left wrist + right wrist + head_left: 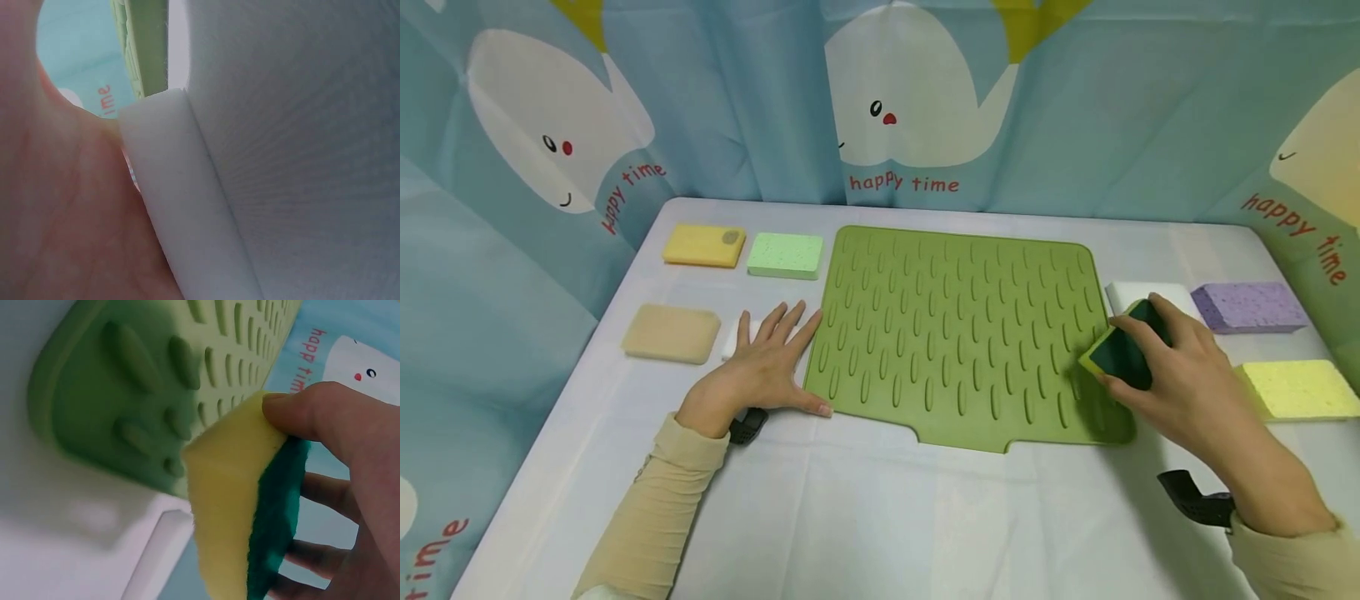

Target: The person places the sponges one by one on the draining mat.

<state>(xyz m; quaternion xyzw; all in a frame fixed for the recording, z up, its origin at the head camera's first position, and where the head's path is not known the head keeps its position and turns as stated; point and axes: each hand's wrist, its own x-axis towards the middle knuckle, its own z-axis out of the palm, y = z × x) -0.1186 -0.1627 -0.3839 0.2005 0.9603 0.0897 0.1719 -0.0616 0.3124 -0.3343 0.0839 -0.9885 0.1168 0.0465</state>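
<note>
A green ribbed silicone mat (955,325) lies flat on the table. My right hand (1187,375) pinches a yellow scrub sponge with a dark green scouring side (1118,357) between thumb and fingers, over the mat's right edge. In the right wrist view the sponge's yellow side (225,481) faces the mat's raised ribs. At the mat's left edge my left hand (760,367) lies with fingers spread, thumb at the lower left corner. Beneath that palm is a white sponge block (178,187), mostly hidden in the head view.
Left of the mat lie a yellow sponge (703,246), a light green sponge (785,255) and a beige sponge (672,333). On the right are a white block (1131,293), a purple sponge (1251,307) and a pale yellow sponge (1303,390). A printed curtain (760,108) hangs behind the table.
</note>
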